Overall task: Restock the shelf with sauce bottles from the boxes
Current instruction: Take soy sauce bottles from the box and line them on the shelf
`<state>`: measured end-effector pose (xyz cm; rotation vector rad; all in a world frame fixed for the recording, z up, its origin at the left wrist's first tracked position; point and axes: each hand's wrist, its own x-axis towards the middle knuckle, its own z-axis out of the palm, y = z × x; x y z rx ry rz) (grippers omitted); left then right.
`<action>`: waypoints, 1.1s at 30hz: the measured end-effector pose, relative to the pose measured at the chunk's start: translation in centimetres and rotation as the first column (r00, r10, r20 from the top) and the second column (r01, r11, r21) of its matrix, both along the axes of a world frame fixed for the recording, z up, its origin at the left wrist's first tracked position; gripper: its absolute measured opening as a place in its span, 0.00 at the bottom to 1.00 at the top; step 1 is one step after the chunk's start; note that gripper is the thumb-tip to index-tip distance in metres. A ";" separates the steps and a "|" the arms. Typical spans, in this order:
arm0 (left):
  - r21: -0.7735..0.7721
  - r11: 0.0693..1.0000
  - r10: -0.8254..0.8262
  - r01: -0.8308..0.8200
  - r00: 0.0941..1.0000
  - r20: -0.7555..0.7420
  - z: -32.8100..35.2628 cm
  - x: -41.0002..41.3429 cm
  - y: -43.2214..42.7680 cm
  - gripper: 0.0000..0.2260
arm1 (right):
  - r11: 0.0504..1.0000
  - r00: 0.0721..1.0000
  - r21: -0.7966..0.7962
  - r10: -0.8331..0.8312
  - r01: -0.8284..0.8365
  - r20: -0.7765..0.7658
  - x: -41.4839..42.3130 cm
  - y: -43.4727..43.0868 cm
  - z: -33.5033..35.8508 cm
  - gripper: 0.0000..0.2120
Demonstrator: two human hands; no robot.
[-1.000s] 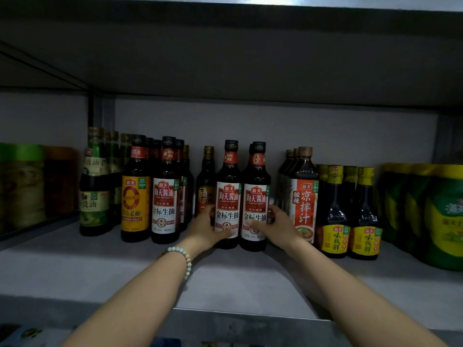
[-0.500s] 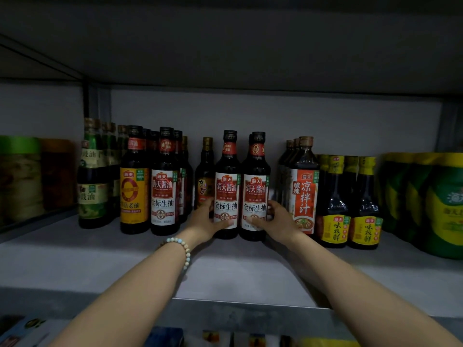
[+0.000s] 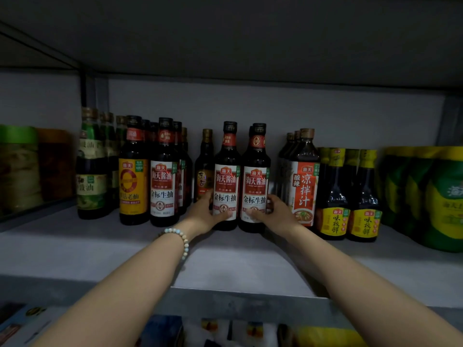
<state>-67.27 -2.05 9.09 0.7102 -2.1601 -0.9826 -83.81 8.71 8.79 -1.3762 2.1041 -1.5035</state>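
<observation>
Two dark soy sauce bottles with red-and-white labels stand upright side by side in the middle of the grey shelf point(image 3: 140, 249). My left hand point(image 3: 204, 216), a bead bracelet on its wrist, grips the left bottle point(image 3: 226, 171) low on its label. My right hand point(image 3: 276, 214) grips the right bottle point(image 3: 256, 176) at the same height. Both bottle bases rest on the shelf board. Another bottle of the same kind stands directly behind the right one.
Left of the pair stand a small brown-label bottle point(image 3: 204, 169), matching soy bottles point(image 3: 164, 176), a yellow-label bottle point(image 3: 132, 181) and green-label bottles point(image 3: 91, 171). To the right are a red-label dressing bottle point(image 3: 304, 186), small yellow-capped bottles point(image 3: 363, 196) and green tubs point(image 3: 441, 196). Packages lie below the shelf edge.
Both hands have pushed the two bottles slightly deeper into the shelf, and the camera has dipped and moved closer. The grips are unchanged.
</observation>
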 end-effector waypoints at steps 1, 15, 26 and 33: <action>0.001 1.000 0.007 -0.007 1.000 0.005 0.1 0.3 0.2 0.33 | 1.000 1.000 0.019 -0.005 0.005 0.005 0.1 0.3 0.0 0.33; -0.284 0.957 -0.034 0.057 0.996 0.087 3.6 6.3 10.7 0.30 | 0.989 0.981 0.124 -0.063 0.087 -0.182 4.9 12.8 4.0 0.28; -0.530 0.833 -0.099 0.160 0.985 0.143 -1.5 8.2 23.2 0.28 | 0.959 0.900 0.082 -0.223 0.272 -0.373 8.0 28.7 -0.5 0.28; -0.641 0.748 -0.085 0.174 0.982 0.167 -8.0 6.0 31.1 0.32 | 0.939 0.838 0.142 -0.204 0.314 -0.506 7.4 37.2 -5.4 0.35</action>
